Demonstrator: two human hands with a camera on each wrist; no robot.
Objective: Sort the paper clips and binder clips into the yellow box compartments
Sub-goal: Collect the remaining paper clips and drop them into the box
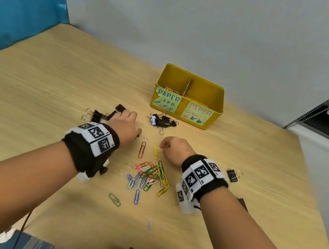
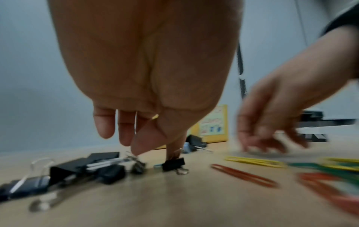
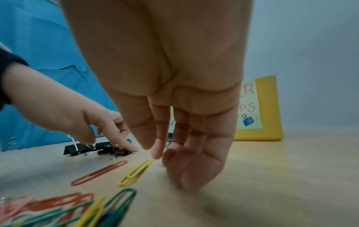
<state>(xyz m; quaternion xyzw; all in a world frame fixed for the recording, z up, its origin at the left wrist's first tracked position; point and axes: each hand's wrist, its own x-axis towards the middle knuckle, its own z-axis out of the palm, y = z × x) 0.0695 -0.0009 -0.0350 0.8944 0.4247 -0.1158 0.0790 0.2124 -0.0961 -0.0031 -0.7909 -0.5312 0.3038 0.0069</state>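
The yellow box (image 1: pixel 219 102) stands at the back, divided in two, with notes reading PAPER CLIPS on the left and PAPER CLAMPS on the right. A few paper clips lie in its left compartment. My left hand (image 1: pixel 129 122) (image 2: pixel 155 152) reaches down beside a group of black binder clips (image 1: pixel 96 114). Its thumb tip touches a small black binder clip (image 2: pixel 173 164) and nothing is pinched. My right hand (image 1: pixel 164 145) (image 3: pixel 153 150) hangs loosely curled and holds nothing, its fingertips on the table beside a yellow paper clip (image 3: pixel 136 172). An orange paper clip (image 1: pixel 142 149) lies next to it.
A pile of coloured paper clips (image 1: pixel 147 175) lies between my wrists, with strays nearer me. More binder clips (image 1: pixel 163 121) sit in front of the box, and a single one (image 1: pixel 233 175) lies right of my right wrist. A grey wall stands behind the table.
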